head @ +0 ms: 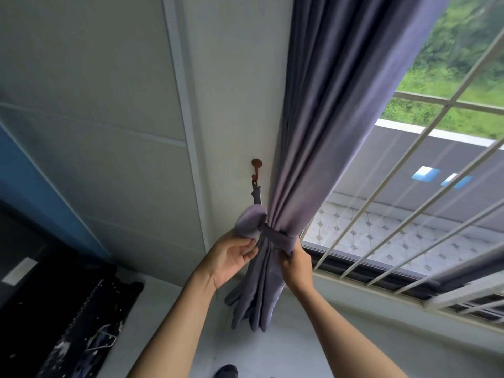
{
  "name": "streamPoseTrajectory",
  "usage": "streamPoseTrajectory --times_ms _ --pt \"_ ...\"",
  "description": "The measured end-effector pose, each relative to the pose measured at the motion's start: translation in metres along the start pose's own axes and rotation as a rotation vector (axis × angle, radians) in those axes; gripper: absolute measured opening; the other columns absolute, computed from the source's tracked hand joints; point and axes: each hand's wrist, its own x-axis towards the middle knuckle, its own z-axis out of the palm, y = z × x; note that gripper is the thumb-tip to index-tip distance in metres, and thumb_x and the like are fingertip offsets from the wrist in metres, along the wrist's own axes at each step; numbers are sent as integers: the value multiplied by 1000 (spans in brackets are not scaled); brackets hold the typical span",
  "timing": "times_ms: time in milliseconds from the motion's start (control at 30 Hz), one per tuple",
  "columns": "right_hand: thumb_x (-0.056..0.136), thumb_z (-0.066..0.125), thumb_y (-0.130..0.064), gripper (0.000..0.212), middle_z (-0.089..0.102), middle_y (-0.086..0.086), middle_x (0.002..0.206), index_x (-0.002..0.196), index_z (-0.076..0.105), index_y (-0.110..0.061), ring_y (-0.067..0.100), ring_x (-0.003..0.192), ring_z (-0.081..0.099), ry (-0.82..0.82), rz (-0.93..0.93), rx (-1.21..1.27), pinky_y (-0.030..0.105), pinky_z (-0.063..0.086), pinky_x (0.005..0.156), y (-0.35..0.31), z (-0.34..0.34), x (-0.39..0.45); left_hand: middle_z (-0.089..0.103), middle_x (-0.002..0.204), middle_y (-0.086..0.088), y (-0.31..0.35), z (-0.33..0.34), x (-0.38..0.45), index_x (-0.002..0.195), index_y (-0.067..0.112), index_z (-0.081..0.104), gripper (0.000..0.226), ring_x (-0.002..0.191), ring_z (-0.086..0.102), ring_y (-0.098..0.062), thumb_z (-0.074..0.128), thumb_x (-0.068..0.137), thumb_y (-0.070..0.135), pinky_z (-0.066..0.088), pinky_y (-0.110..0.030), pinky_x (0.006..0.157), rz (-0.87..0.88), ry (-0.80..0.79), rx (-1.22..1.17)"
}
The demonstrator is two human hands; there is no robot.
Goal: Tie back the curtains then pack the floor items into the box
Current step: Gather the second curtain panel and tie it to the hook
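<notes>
Grey-purple fabric curtain [313,126] hangs beside the window and is gathered into one bundle low down, next to the white wall [231,91]. One tie-back band of the same grey-purple cloth [275,237] goes around the bundle; its rounded loop end sticks out to the left, and a thin strip goes up from it to one small brown metal hook [256,166] on the wall. How the strip is fixed on the hook is hard to make out.

Two hands work on the band. The left hand [231,257] has its fingers curled at the loop end and pinches cloth there, but what exactly is between the fingers is partly hidden. The right hand [296,261] grips the band on the other side of the bundle.

White metal window bars [409,186] cross the glass. A dark, dusty object [81,317] lies at lower left; I cannot tell what it is. A dark shoe tip [226,371] is cut off by the bottom edge. No writing can be read.
</notes>
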Motion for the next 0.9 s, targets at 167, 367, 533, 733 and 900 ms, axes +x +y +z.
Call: streamPoseTrajectory --times_ms 167,367,533,733,900 --pt "91 54 -11 23 68 15 91 113 56 -7 38 81 57 23 42 -36 31 33 59 8 -11 1 70 104 -10 -18 6 -12 93 6 74 16 102 64 -20 72 78 5 50 -32 92 19 -29 385" --pt "89 50 -11 31 65 1 82 118 51 -20 33 74 56 -66 39 -78 25 41 55 7 -17 -2 71 93 5 -43 13 -7 87 16 74 13 92 65 -6 76 75 11 51 -23 84 534 32 1234" --pt "89 47 -5 22 59 -3 76 106 57 -13 28 70 49 -124 34 -116 21 35 51 5 -31 4 63 112 6 -54 10 -7 103 19 70 26 104 57 -4 52 86 25 48 -22 88 536 -100 1573" --pt "84 53 -11 6 61 3 74 79 53 -8 16 70 44 -239 118 -112 28 37 58 13 -45 18 52 101 36 -59 16 -13 99 40 55 19 94 54 10 63 90 26 41 -13 81 662 -41 1534" --pt "83 57 -16 10 59 -3 70 74 53 -16 12 69 44 -251 108 -90 28 39 59 18 -45 22 59 120 16 -81 -17 -4 115 33 63 22 110 54 -20 56 94 33 39 -30 86 982 13 1869"
